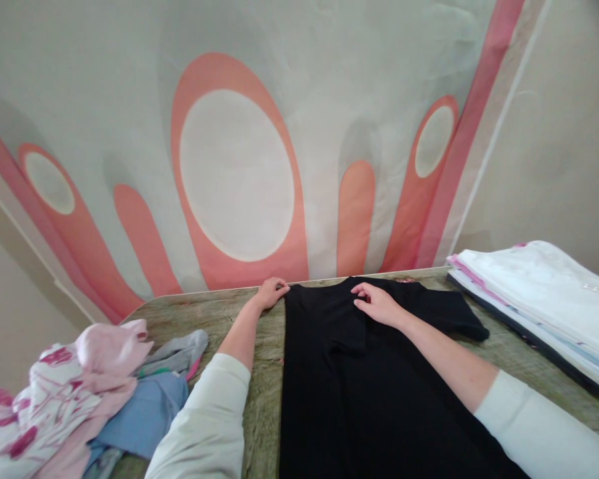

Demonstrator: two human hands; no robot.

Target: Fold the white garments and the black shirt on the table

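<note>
A black short-sleeved shirt [324,386] lies spread on the table, its left side turned inward so one sleeve rests on the body. The other sleeve [449,309] stretches out to the right. At the shirt's upper left corner, my left hand [271,293] has thumb and fingers closed on the fabric edge. My right hand [377,303] is over the upper part of the shirt near the collar, fingers loosely bent, with a gap between thumb and forefinger and nothing visible in it.
A wood-patterned table [219,309] carries everything, backed by a wall with a printed pink-and-white design [237,173]. Crumpled pink, white and blue clothes [100,392] are heaped at left. A stack of flat folded clothes [544,299], white on top, stands at right.
</note>
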